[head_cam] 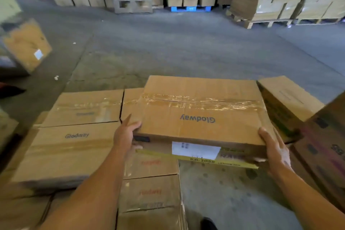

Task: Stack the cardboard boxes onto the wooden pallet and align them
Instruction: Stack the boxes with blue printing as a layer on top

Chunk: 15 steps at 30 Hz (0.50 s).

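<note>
clearly, "glodway" is printed upside down on the top of the held cardboard box (201,110), and "kb-2055" can be read on the yellow strip along its near side, beside a white label whose print is too blurred to read. the flat brown box, sealed with clear tape, is held above the stacked boxes (74,136), apparently not yet set down. it is gripped at its near corners by the left hand (125,133) and right hand (274,145), fingers curled narrowly around the edges
</note>
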Tool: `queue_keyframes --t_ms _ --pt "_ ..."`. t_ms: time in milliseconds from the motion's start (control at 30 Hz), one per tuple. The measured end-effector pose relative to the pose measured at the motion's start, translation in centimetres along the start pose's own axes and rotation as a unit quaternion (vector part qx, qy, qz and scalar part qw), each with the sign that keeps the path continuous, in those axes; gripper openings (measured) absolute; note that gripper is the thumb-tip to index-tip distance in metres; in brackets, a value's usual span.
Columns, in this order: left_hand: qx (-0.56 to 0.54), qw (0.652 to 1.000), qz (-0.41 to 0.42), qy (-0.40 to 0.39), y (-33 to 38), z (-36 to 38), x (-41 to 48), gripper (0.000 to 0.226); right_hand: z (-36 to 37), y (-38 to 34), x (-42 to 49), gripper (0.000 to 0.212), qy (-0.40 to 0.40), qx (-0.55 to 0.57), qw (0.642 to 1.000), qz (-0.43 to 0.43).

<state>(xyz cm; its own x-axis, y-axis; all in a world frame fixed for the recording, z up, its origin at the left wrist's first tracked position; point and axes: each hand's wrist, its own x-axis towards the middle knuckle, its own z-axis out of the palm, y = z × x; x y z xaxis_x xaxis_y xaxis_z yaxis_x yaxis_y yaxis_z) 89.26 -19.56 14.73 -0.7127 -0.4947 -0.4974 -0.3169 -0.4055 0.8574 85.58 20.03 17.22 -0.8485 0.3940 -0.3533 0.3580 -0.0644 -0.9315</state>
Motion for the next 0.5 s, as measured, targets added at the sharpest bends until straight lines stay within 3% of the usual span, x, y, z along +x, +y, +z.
queue_keyframes --t_ms 300,500 --pt "-0.034 0.991 -0.064 0.115 -8.5 -6.8 6.4 0.058 10.5 8.8 6.8 0.065 -0.125 -0.082 0.987 0.055" --pt "-0.023 0.982 -0.074 0.173 -13.0 -9.0 13.2 0.060 15.9 16.9 11.4 0.058 -0.161 -0.110 0.978 0.070"
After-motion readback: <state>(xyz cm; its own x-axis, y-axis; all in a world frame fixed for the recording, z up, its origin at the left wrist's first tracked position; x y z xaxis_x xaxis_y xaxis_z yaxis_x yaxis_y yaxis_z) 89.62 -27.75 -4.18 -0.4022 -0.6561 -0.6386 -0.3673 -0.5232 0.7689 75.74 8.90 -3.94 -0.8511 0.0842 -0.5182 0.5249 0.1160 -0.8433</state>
